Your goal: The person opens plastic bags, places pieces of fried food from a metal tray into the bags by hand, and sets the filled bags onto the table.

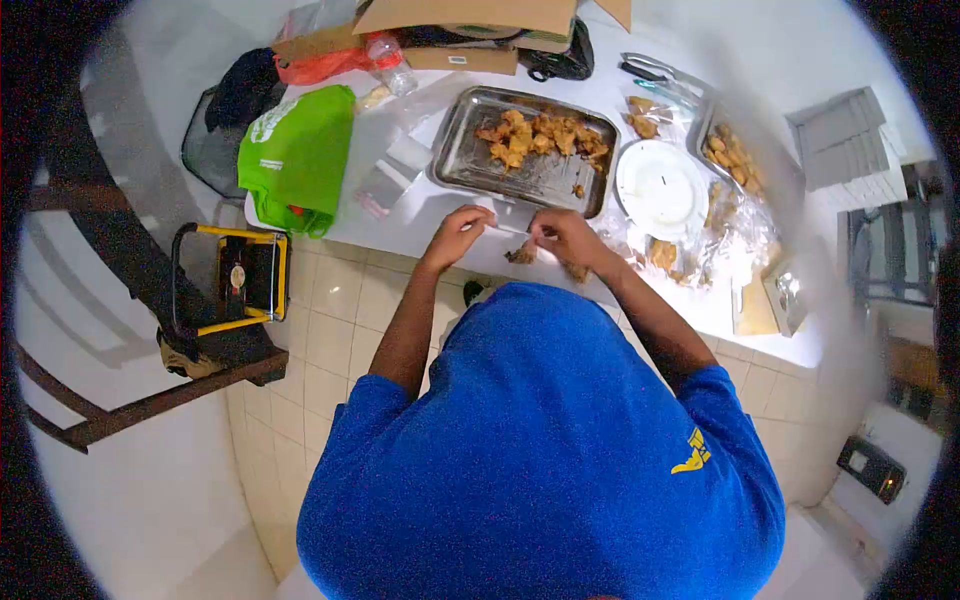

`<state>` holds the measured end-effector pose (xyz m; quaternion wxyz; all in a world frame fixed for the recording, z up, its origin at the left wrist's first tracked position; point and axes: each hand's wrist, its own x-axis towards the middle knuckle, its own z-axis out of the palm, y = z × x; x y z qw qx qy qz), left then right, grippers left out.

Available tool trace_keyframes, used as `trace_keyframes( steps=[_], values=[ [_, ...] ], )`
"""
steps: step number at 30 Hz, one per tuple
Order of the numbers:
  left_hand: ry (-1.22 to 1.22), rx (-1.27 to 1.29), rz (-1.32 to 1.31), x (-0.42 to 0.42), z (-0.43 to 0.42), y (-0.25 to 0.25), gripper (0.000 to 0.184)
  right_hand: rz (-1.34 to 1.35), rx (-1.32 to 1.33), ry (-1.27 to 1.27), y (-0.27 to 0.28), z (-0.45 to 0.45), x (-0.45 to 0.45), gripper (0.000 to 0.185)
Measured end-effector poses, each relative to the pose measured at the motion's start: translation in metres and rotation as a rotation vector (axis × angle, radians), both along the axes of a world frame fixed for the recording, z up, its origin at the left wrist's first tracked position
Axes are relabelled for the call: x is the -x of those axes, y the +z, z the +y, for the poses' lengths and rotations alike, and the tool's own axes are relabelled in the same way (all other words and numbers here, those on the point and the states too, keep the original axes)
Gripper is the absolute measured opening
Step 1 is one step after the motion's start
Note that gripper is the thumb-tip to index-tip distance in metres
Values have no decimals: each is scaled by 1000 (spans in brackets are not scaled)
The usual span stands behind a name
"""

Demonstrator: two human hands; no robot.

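Note:
Near the table's front edge, my left hand [460, 237] is closed in a pinch on one end of a thin, whitish strip of what looks like clear plastic bag [511, 231]. The other end runs to my right hand [566, 238], whose fingers are also pinched together. Just under the right fingers hangs or rests a small brown food piece [521, 255]; whether it lies inside the bag is hard to tell. Beyond both hands, a metal tray [470, 165] holds golden-brown fried pieces [540, 137] along its far side.
Right of the tray stand a white plate stack [660, 190], bagged fried pieces [664, 255] and another tray of brown pieces [735, 158]. Tongs [650, 68] lie behind. Left are clear plastic packets [385, 185], a green bag [297, 160] and a bottle [390, 65]. Cardboard boxes [465, 58] stand at the back.

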<state>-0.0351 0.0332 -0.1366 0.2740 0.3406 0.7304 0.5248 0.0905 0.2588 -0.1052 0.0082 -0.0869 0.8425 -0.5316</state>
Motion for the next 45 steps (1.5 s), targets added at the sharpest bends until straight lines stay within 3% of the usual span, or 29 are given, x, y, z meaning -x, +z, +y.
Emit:
trace_keyframes(
  steps=[3,4,7,8,12,16,24,30,37,39,40,43,45],
  values=[
    [47,-132,-637,-14,12,-17,42,-62,63,-135,-15,7,-1,9],
    [-43,-120,-655,-14,16,-19,55,-102,86,-197,-27,10,-1,16],
    [-30,-199,-772,-16,25,-21,53,-21,381,-353,-48,15,-1,32],
    [-21,-180,-604,-17,29,-37,50,12,338,-312,-51,20,-1,50],
    [-11,-99,-308,-11,47,-40,26,-44,492,-416,-61,20,-2,59],
    [191,-195,-420,-1,58,-53,27,-49,566,-464,-70,22,-5,54],
    [168,-209,-337,-1,68,-35,24,-124,528,-555,-63,19,-4,36],
    [159,-256,-373,2,66,-33,21,-37,555,-547,-76,24,1,16],
    [177,-337,-391,4,60,-42,21,-80,298,-493,-80,32,7,17],
    [220,-331,-461,6,63,-40,19,-176,201,-477,-69,37,7,19],
    [237,-328,-495,8,65,-39,17,-251,274,-558,-70,36,10,19],
    [157,0,-248,12,72,-32,14,-63,189,-555,-49,32,18,18],
    [153,-29,-273,13,76,-33,15,-28,56,-445,-42,33,25,18]
  ],
)
